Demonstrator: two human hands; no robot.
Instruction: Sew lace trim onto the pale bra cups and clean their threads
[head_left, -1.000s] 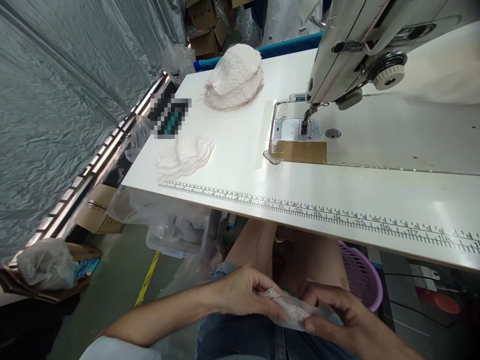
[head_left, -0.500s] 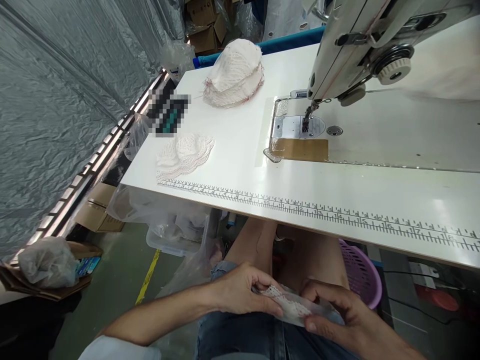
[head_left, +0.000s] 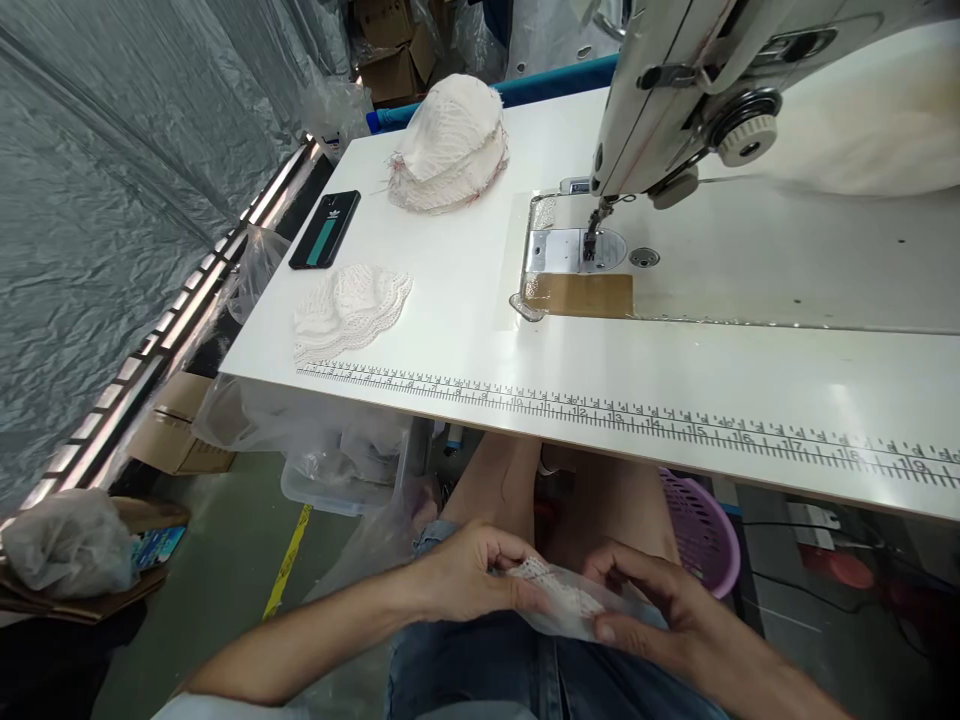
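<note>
Above my lap, my left hand (head_left: 480,575) and my right hand (head_left: 649,610) hold a small clear plastic bag (head_left: 559,622) between them. White lace fabric (head_left: 566,590) shows inside or under the film. The left thumb and fingers pinch the bag's left end, while those of the right hand grip its right end. Up on the table, a folded white lace piece (head_left: 352,310) lies near the left front edge. Behind it sits a stack of white cup-shaped fabric pieces (head_left: 450,145) with loose reddish threads.
A sewing machine (head_left: 592,245) stands on the white table (head_left: 450,340), whose front edge carries a printed ruler (head_left: 615,410). A dark phone (head_left: 325,230) lies at the left. Below are a clear plastic bin (head_left: 330,490) and a purple basket (head_left: 701,535).
The view has shifted slightly, so the table and machine appear a little further left. Both hands keep hold of the bag, and the right fingers have moved slightly along it.
</note>
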